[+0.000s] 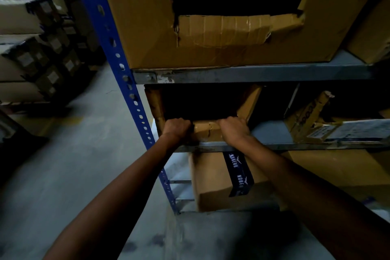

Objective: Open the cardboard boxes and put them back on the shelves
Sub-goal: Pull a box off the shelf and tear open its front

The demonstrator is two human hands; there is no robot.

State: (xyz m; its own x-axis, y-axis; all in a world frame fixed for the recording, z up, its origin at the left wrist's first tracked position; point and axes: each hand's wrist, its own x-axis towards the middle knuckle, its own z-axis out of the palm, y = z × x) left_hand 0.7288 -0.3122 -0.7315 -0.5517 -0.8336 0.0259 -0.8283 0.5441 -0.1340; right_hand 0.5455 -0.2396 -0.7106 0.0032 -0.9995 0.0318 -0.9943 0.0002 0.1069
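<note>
1. The left hand [177,127] and the right hand [233,130] both grip the low front edge of the box [205,130]. The fingers are curled over this edge into the dark inside, so the fingertips are hidden
2. The hands are near each other, and a short piece of the front edge shows between them
3. The box stands on the middle shelf [295,145], at its left end, just beside the blue post [109,34]. Its front is cut open, with only strips of cardboard left at the bottom and at the sides
4. On the upper shelf [253,74] stands the top box [147,27], much bigger. Its front is cut open too, and a taped flap is at the lower edge of the hole
5. On the middle shelf, to the right and apart from the box, lies a torn box [306,118] with white labels
6. Under the middle shelf is a low box [211,183], closed with dark tape [238,173] that has white letters
7. Left of the post, stacks [31,48] of other boxes stand on the grey floor [73,164]; they are blurred
</note>
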